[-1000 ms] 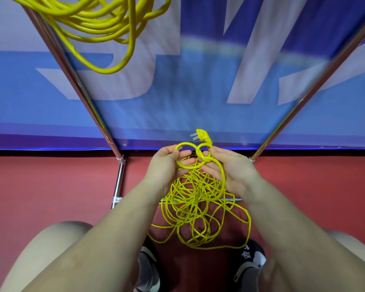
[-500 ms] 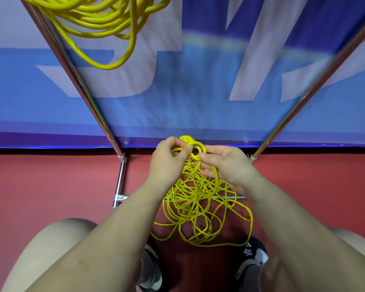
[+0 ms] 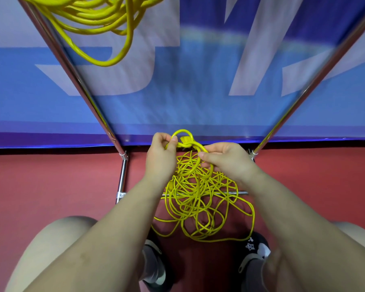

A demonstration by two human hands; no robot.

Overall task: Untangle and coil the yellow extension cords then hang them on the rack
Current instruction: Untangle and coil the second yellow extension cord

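A tangled yellow extension cord (image 3: 198, 203) lies in a loose heap on the red floor between my feet. My left hand (image 3: 161, 159) pinches a small loop of that cord at its top. My right hand (image 3: 226, 161) grips the thicker strand just right of the loop. The yellow plug (image 3: 185, 140) sits inside the loop between my hands, mostly hidden. A second yellow cord (image 3: 97, 20) hangs coiled at the top left, over the chrome rack (image 3: 72, 74).
The rack's slanted chrome posts run down on the left and right (image 3: 316, 81), with a low crossbar (image 3: 238, 193) under the tangle. A blue and white banner (image 3: 188, 81) stands behind. My knees and dark shoes (image 3: 255, 249) flank the heap.
The plug, which stuck up above my hands, has gone down into the loop. My left hand has lifted the loop higher, and both hands have closed in on the knot.
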